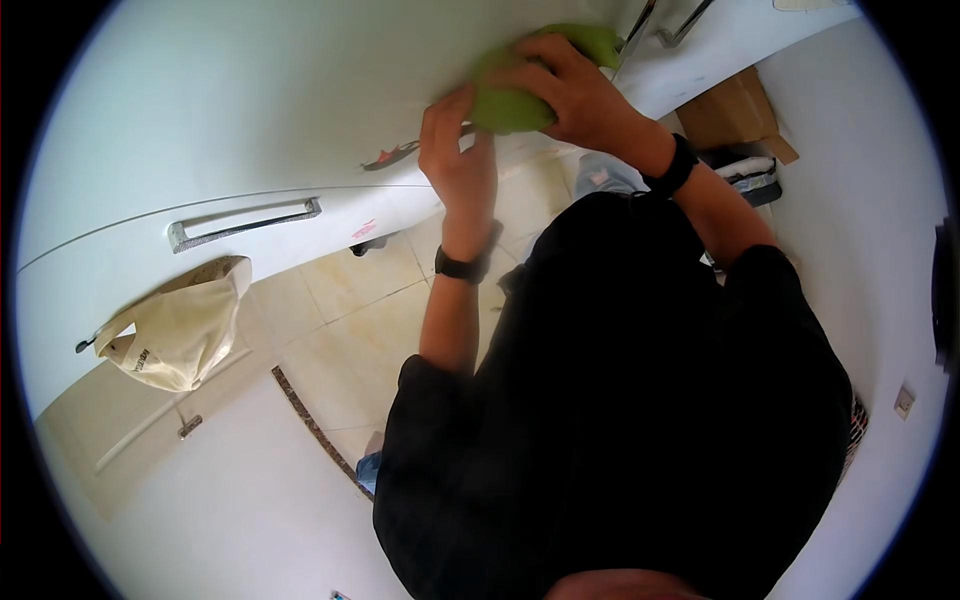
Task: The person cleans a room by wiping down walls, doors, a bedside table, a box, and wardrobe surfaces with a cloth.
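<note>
A green cloth (515,108) is bunched against the white cabinet front (300,100) at the top centre. My right hand (575,95) presses on it with fingers bent over the fabric. Just left of the cloth, my left hand (458,150) rests against the white surface, fingers bent and thumb apart, its fingertips at the cloth's edge. A dark and red sticker (392,156) shows on the surface beside the left fingers. Both wrists wear dark bands.
Metal handles (245,222) sit on the white front at left and upper right. A cream cloth bag (185,325) hangs at lower left. A cardboard box (728,112) and dark items (752,180) stand at right. Tiled floor (370,330) shows below.
</note>
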{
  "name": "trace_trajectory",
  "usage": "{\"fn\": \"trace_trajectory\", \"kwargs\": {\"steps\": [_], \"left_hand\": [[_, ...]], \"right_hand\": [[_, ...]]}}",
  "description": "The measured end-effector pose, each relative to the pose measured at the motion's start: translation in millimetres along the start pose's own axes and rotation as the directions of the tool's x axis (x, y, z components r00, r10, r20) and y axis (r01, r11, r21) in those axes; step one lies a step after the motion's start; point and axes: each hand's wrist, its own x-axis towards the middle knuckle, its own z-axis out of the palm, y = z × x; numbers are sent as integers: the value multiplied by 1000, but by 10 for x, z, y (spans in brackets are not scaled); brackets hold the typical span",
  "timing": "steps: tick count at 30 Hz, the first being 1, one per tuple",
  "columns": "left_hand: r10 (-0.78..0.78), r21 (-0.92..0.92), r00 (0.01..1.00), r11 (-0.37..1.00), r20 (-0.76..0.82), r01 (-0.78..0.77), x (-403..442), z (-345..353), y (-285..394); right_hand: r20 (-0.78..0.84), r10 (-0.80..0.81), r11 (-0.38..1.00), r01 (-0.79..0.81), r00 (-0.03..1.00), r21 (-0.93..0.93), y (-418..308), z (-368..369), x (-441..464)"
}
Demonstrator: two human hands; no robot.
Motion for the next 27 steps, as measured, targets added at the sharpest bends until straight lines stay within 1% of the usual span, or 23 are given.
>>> {"fn": "trace_trajectory", "kwargs": {"steps": [2,5,8,11,14,15,17,18,19,20,23,25,26,27], "left_hand": [[-37,7,999,999,-1,37,-25,-13,-2],[-20,18,1000,1000,2,20,-15,-30,21],[2,25,1000,1000,19,-2,11,-64,41],[10,34,1000,999,2,-10,73,-98,143],[42,59,993,998,-114,-35,217,-138,319],[81,81,987,994,-142,-70,282,-143,374],[104,24,975,995,-195,-102,430,-107,483],[116,-7,968,993,-221,-120,492,-76,530],[94,-27,969,994,-229,-103,520,-26,582],[112,-5,971,993,-209,-116,521,17,596],[151,66,977,988,-151,-142,447,150,555],[158,128,981,981,-114,-144,365,219,504],[140,134,984,983,-115,-124,306,266,453],[119,142,986,984,-116,-102,224,316,391]], "right_hand": [[15,-20,1000,20,1000,-17,-2,21,11],[7,9,1000,-9,1000,2,-37,-8,38],[43,-10,1000,10,999,-12,-33,-73,64],[46,-54,999,54,997,5,-30,-125,127],[-43,-132,990,134,990,37,-104,-249,363],[-104,-144,986,151,984,70,-131,-291,445],[-231,-163,973,195,959,124,-158,-372,596],[-233,-150,981,175,961,89,-159,-426,607],[-235,-136,987,153,962,54,-165,-484,606],[-236,-123,991,131,964,20,-161,-541,601],[-206,-53,997,62,977,41,-69,-590,446],[-212,-17,995,38,977,94,27,-511,275],[-213,-3,992,29,977,122,84,-461,189],[-174,-2,991,25,985,128,135,-418,115]]}}
